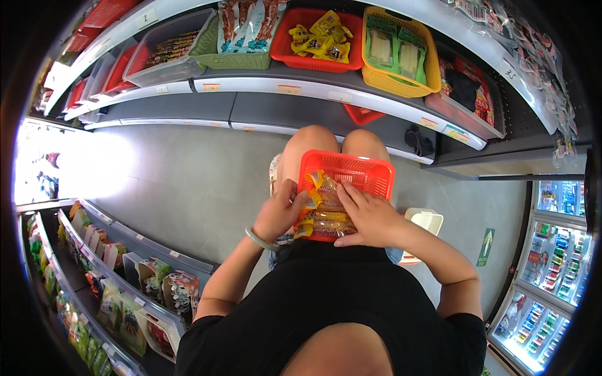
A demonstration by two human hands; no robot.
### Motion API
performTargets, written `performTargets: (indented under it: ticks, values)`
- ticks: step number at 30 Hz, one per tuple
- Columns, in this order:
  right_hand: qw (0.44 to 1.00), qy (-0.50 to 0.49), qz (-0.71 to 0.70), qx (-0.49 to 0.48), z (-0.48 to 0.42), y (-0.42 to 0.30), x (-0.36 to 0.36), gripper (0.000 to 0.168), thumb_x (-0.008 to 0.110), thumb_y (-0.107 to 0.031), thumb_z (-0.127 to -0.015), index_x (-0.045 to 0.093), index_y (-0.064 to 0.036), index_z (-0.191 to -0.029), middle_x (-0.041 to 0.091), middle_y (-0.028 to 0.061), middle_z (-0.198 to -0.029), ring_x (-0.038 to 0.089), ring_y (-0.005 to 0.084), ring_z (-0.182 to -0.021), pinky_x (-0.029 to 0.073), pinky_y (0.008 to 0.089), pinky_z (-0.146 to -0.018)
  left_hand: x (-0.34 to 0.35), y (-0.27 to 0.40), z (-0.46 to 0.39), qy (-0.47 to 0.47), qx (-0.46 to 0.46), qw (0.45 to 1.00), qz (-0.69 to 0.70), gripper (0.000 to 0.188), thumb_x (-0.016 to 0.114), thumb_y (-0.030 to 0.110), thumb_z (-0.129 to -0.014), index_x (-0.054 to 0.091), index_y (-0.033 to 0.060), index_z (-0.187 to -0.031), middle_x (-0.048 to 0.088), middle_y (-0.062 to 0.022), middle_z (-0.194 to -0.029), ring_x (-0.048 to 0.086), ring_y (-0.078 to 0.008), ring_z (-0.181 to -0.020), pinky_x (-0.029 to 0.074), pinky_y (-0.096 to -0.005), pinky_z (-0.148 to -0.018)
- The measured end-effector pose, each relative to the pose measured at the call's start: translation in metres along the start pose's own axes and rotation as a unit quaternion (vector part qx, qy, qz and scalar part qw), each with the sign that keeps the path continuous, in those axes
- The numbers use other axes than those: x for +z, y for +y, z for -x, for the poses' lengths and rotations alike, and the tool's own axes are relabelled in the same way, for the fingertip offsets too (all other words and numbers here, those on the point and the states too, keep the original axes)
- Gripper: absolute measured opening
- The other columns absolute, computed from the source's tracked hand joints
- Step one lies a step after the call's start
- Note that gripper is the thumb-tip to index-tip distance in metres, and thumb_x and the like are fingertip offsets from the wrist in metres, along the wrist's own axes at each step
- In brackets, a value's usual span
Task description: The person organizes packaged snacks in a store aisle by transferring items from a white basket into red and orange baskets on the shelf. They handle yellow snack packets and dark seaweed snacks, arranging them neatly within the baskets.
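A red plastic basket [346, 162] rests on my lap against my thighs. Several packaged sausage-like snacks [331, 217] in clear and yellow wrappers lie side by side along its left and near part. My left hand [278, 214] grips the basket's left wall, with the thumb over the rim by the yellow wrapper ends. Flat across the right ends of the packets lies my right hand [371, 214], fingers stretched to the far left and thumb apart near the front rim. Part of the packets is hidden beneath it.
Ahead, a shelf [263, 85] carries a red basket of yellow packets [320, 40], a yellow basket [400, 51] and a green basket [230, 58]. A cream basket [423, 221] stands on the floor to the right. Drink coolers [541, 263] line the far right; snack shelves [136, 282] stand left.
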State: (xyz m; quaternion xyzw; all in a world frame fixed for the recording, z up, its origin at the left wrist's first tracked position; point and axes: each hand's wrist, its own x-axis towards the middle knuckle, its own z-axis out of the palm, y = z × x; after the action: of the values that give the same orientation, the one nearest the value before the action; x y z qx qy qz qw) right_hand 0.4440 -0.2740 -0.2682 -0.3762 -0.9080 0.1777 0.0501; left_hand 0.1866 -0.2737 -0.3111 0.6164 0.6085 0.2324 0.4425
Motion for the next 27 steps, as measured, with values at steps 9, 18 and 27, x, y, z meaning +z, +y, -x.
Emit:
performTargets:
  ticks: [9, 18, 27]
  values:
    - [0.979, -0.143, -0.136, 0.054, -0.011, 0.007, -0.002, 0.062, 0.076, -0.026, -0.080, 0.047, 0.001, -0.128, 0.059, 0.0191, -0.118, 0.060, 0.0386, -0.108, 0.051, 0.0460, -0.090, 0.001, 0.064, 0.012, -0.062, 0.389, 0.882, -0.258, 0.082, 0.066, 0.055, -0.085, 0.047, -0.0048, -0.137, 0.050, -0.0256, -0.137, 0.046, -0.0392, -0.131, 0.031, -0.0503, -0.113]
    - [0.998, 0.046, 0.046, 0.024, -0.029, -0.017, -0.184, 0.042, 0.064, -0.031, -0.093, 0.059, -0.004, -0.124, 0.066, 0.0137, -0.108, 0.064, 0.0323, -0.103, 0.052, 0.0452, -0.087, 0.025, 0.054, -0.003, -0.030, 0.372, 0.833, -0.408, 0.085, 0.052, 0.074, -0.083, 0.063, -0.0059, -0.110, 0.064, -0.0203, -0.106, 0.058, -0.0347, -0.110, 0.025, -0.0498, -0.115]
    - [0.941, 0.311, 0.048, 0.127, -0.218, 0.103, -0.385, 0.051, 0.065, -0.045, -0.090, 0.070, 0.004, -0.101, 0.070, 0.0193, -0.089, 0.068, 0.0279, -0.081, 0.051, 0.0392, -0.074, 0.026, 0.055, 0.002, -0.017, 0.356, 0.851, -0.385, 0.080, 0.058, 0.072, -0.081, 0.059, -0.0035, -0.109, 0.060, -0.0226, -0.111, 0.055, -0.0369, -0.112, 0.029, -0.0492, -0.111]
